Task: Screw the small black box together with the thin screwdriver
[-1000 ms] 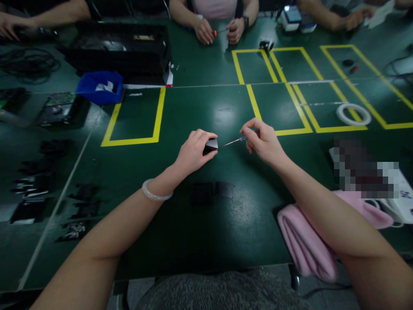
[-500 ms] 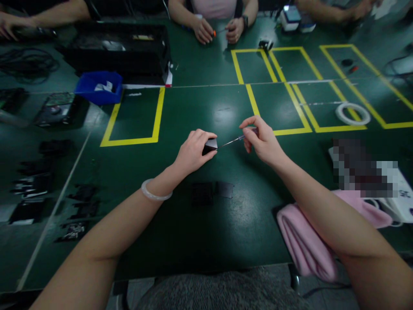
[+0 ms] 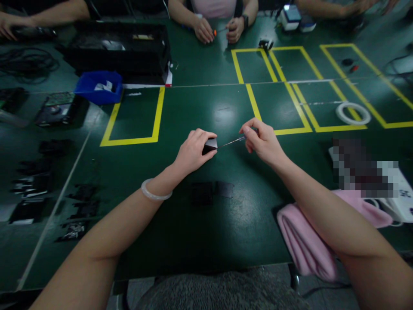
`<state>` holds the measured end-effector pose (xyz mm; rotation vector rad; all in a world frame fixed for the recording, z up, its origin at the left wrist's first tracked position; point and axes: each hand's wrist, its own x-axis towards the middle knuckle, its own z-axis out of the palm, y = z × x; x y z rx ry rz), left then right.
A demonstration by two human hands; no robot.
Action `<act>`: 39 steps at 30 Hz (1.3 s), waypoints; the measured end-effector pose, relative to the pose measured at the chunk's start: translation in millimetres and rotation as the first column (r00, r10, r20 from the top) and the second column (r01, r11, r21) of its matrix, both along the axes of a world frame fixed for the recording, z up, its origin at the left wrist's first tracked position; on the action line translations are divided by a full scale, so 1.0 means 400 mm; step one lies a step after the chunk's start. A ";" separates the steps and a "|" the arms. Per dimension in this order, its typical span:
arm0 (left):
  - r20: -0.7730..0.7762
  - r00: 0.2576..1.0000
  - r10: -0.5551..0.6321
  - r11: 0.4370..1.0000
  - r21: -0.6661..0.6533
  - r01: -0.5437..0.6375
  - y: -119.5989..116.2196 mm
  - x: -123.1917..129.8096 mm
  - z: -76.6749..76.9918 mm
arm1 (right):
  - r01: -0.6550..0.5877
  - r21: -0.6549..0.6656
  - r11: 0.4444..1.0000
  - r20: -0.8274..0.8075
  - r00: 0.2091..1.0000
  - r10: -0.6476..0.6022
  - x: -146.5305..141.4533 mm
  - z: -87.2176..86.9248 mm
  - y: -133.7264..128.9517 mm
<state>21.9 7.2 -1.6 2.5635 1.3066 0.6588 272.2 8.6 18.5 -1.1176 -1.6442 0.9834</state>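
Note:
My left hand (image 3: 193, 151) is wrapped round a small black part (image 3: 210, 145) near the middle of the green table. The fingers hide much of that part. From the right, my right hand (image 3: 262, 140) grips a screwdriver (image 3: 232, 141) by its handle. The shaft points left, and its tip is at the right edge of the black part. Closer to me lie two flat pieces side by side, a black one (image 3: 202, 193) and a dark grey one (image 3: 225, 189).
A blue bin (image 3: 98, 88) and a long black crate (image 3: 116, 54) stand at the back left. Black parts (image 3: 84, 209) lie on the left. On the right are a tape roll (image 3: 353, 113) and pink cloth (image 3: 306, 241). Other people's hands (image 3: 204, 31) work across the table.
My right hand has shifted very slightly, with its fingers turned a little on the screwdriver handle. My left hand and the black part look unmoved.

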 end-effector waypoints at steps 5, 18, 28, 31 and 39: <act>0.003 1.000 -0.002 1.000 0.002 0.002 0.000 -0.001 0.000 | -0.016 0.012 1.000 -0.027 1.000 0.016 0.000 -0.001 0.000; -0.013 1.000 0.001 1.000 0.006 -0.001 0.001 0.000 0.000 | -0.006 0.022 1.000 -0.034 0.999 0.007 -0.002 0.003 -0.002; 0.001 1.000 -0.004 1.000 -0.008 0.004 0.000 0.001 0.003 | -0.001 0.012 1.000 -0.012 1.000 0.001 0.000 0.004 -0.002; 0.001 1.000 -0.003 1.000 -0.012 0.003 -0.001 0.001 0.004 | -0.002 0.016 1.000 -0.025 1.000 0.003 0.000 0.001 -0.001; 0.005 1.000 -0.008 1.000 0.000 0.008 0.001 0.000 0.001 | -0.002 0.034 0.999 -0.018 1.000 0.003 -0.001 -0.001 -0.004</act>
